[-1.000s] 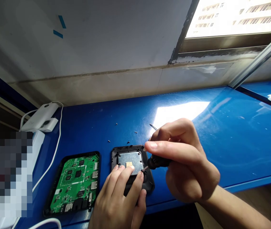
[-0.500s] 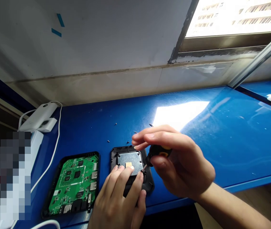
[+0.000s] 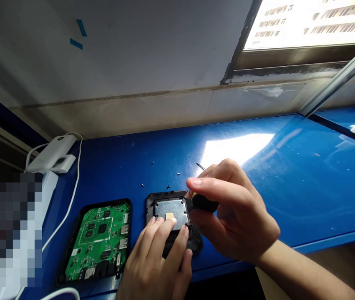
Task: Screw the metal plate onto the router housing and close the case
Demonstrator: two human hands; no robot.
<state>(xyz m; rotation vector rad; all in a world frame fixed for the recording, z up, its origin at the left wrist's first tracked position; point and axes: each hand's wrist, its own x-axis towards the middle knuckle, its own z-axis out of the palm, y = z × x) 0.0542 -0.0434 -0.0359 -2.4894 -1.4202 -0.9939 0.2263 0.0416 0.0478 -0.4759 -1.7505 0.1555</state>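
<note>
My right hand (image 3: pixel 233 212) is closed round the dark handle of a small screwdriver (image 3: pixel 205 203). The driver slants down to the left, its tip at the corner of a silver metal plate (image 3: pixel 179 204) near my left fingertips. That plate, with a tan pad (image 3: pixel 169 216) on it, lies inside a black plastic cover (image 3: pixel 150 203). Across the lower part of the cover rests my left hand (image 3: pixel 152 262), fingers stretched out and pressing on cover and plate. Left of it lies a green circuit board (image 3: pixel 94 237) in a black case half (image 3: pixel 129 206).
Several small screws (image 3: pixel 168 186) lie behind the cover on the blue table (image 3: pixel 290 179). A dark thin piece (image 3: pixel 200 166) sits near the bright reflection. White adapters (image 3: pixel 52 152) and a white cable (image 3: pixel 76 183) are at the left, below the wall.
My right fingers, raised and stretched before, have curled in round the screwdriver handle, and the handle has turned. My left hand stays on the cover.
</note>
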